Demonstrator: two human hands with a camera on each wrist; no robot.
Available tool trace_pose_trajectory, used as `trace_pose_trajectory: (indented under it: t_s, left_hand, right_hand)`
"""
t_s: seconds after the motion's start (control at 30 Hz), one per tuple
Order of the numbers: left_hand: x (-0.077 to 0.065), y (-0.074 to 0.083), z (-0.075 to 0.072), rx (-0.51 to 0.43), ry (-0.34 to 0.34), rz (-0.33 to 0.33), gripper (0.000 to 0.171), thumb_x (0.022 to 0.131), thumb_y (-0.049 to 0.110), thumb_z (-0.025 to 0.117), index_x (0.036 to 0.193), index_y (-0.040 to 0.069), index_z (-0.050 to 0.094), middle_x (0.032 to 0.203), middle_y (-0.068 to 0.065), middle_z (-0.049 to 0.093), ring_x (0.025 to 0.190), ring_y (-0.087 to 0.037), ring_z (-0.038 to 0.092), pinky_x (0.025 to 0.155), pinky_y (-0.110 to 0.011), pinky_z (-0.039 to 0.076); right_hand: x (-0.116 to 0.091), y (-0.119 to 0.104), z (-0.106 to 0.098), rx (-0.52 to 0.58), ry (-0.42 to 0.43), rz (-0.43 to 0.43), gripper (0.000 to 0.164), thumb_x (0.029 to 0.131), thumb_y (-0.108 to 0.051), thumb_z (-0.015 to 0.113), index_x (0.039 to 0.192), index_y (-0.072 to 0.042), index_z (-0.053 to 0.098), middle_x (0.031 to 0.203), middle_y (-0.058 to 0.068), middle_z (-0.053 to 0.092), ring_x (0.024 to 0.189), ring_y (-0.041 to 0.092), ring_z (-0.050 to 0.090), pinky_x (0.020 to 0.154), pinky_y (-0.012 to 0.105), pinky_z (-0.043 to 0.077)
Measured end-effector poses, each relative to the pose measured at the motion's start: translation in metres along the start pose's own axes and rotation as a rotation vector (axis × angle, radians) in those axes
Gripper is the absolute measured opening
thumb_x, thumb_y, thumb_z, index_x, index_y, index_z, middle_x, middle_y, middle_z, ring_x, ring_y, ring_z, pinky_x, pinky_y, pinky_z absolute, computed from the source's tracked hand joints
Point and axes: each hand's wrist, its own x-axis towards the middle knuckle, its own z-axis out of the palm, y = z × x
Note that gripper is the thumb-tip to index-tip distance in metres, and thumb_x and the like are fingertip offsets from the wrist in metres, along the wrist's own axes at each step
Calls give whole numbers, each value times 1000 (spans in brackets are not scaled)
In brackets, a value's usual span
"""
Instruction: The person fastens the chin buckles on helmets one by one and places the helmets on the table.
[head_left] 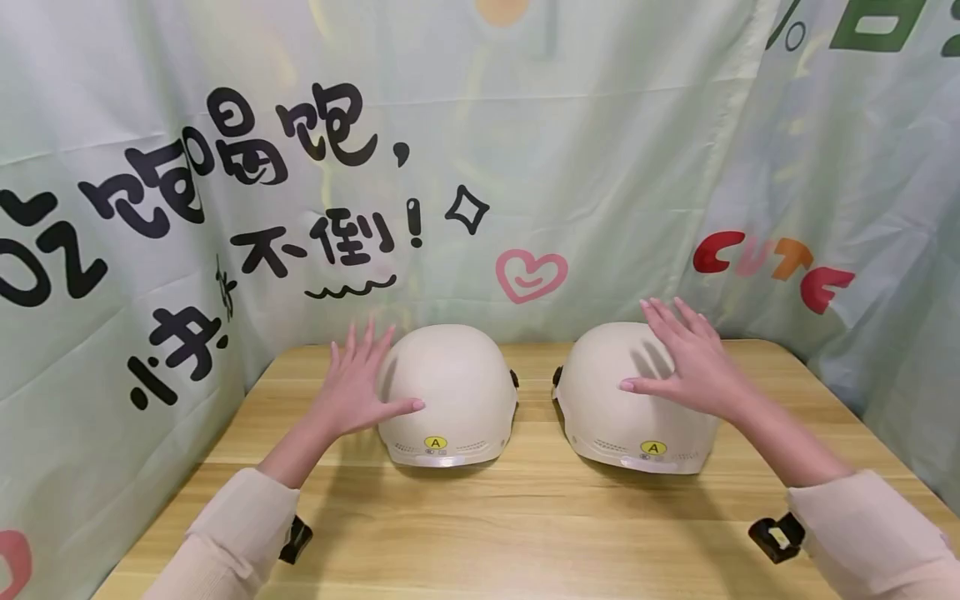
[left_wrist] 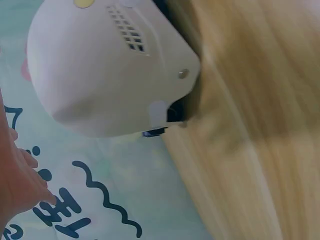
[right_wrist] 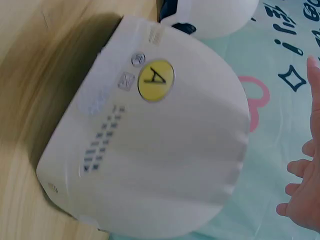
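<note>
Two cream-white helmets sit dome-up and side by side on a wooden table, the left helmet [head_left: 453, 375] and the right helmet [head_left: 607, 408]. Each carries a round yellow sticker marked A near its lower front edge. My left hand [head_left: 356, 387], fingers spread, hovers at the outer side of the left helmet, its thumb overlapping the shell in the head view. Spread out likewise, my right hand [head_left: 693, 362] overlaps the right helmet's upper outer side and casts a shadow on it. The right wrist view shows that helmet's vent holes and yellow sticker [right_wrist: 156, 80] up close.
The wooden table [head_left: 465, 533] reaches toward me in front of the helmets. Behind it hangs a pale green cloth [head_left: 600, 167] with printed writing and a pink heart. Black clips [head_left: 777, 537] show at both sleeve cuffs.
</note>
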Motion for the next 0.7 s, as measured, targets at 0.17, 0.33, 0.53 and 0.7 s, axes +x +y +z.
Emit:
trace_pose_trajectory:
  t_s: [0.17,0.33,0.53,0.7]
  left_hand:
    - [-8,-9,8,-19,2,-10,108,70,65,65,150,17,11,154,-21,0,138,-49,-3,109,-66,1]
    - [-18,-16,16,-64,17,-6,108,71,62,66,150,12,13,153,-24,8,139,-49,7,111,-62,7]
    - [-32,-25,33,-155,16,-33,105,72,56,69,149,7,16,153,-23,14,139,-46,14,110,-62,15]
    - [-41,-30,45,-261,33,-91,102,74,53,69,149,10,15,152,-21,20,137,-46,22,104,-66,23]
  right_hand:
    - [0,-9,12,42,41,-46,103,70,-46,76,147,-4,22,149,24,26,139,45,10,106,67,11]
    - [-1,-21,31,98,118,-113,92,68,-37,79,141,0,36,142,25,38,135,46,20,103,66,18]
    - [-1,-35,54,160,216,-172,81,69,-27,79,135,3,44,136,25,46,132,45,25,102,66,21]
    - [1,-47,70,197,236,-165,79,69,-26,80,135,0,45,137,21,47,132,41,27,101,65,23]
